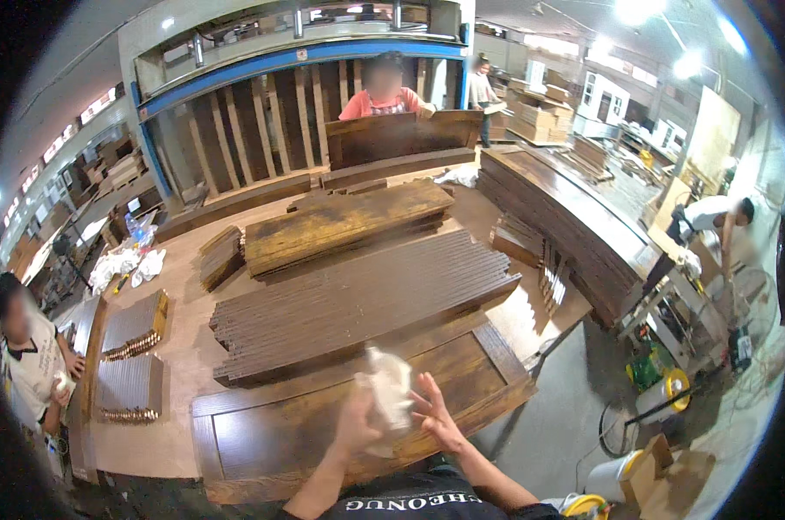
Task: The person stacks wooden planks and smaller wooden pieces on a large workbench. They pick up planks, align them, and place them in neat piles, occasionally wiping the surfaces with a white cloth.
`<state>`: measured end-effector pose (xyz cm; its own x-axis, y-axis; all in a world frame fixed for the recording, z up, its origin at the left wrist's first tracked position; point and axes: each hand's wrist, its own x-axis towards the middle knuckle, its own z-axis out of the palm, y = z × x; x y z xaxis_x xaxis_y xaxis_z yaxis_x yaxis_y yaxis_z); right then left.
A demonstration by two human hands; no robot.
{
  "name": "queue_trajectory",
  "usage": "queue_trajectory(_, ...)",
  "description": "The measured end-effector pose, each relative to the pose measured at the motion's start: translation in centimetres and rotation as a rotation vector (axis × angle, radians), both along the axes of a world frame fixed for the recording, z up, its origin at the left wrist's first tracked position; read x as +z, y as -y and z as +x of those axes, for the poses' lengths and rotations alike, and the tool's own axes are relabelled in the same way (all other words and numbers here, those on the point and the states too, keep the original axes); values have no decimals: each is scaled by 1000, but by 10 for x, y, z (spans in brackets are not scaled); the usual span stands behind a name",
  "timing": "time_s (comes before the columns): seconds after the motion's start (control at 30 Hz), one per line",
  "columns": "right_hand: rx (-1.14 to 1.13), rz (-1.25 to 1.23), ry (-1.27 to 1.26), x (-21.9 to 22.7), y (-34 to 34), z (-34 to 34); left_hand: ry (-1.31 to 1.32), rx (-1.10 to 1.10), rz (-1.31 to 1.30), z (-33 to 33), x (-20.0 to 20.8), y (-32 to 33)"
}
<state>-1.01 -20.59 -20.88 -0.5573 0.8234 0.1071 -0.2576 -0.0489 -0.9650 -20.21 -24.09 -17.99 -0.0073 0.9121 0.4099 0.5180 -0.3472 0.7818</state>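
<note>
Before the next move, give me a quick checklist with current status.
1. White cloth between the hands, above the framed panel: ok.
2. Left hand grip on the cloth: cannot tell, blurred.
3. Right hand closed on the cloth: not ok, fingers spread beside it.
4. Framed panel flat, front face up: ok.
5. Table support under its near edge: cannot tell, hidden.
6. Co-workers' hands off this panel: ok; the far person stands behind another.

A long blue horizontal beam [262, 69] spans the back. A clear plastic bottle [135, 228] stands at left; at lower right, a white cylindrical bucket [607, 478] sits beside an open brown cardboard box [677, 485].
</note>
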Motion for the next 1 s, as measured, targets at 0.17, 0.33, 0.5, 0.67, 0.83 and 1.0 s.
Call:
queue_trajectory(0.17, -114, -318, -309, -40, -52, 52, -92, -43, -266, 92, 20, -49)
queue_trajectory(0.33, -22, -215, -143, -14, -76, 94, 73, 124, 118, 114, 19, -70)
queue_trajectory(0.5, 318, -41, 83, -18, -88, 75, 627, 205, -296, 111, -3, -56)
queue_trajectory(0.67, 386, 194, 17, -11, -100, 58, 646, 604, 14, 75, -15, -53)
queue_trajectory(0.83, 515, 131, 328, -23, -113, 73, 1122, 690, 349, 24, 52, -13)
queue_trajectory(1.0, 226, 327, 324, -15, -131, 79, 1237, 806, 418, 34, 69, -5)
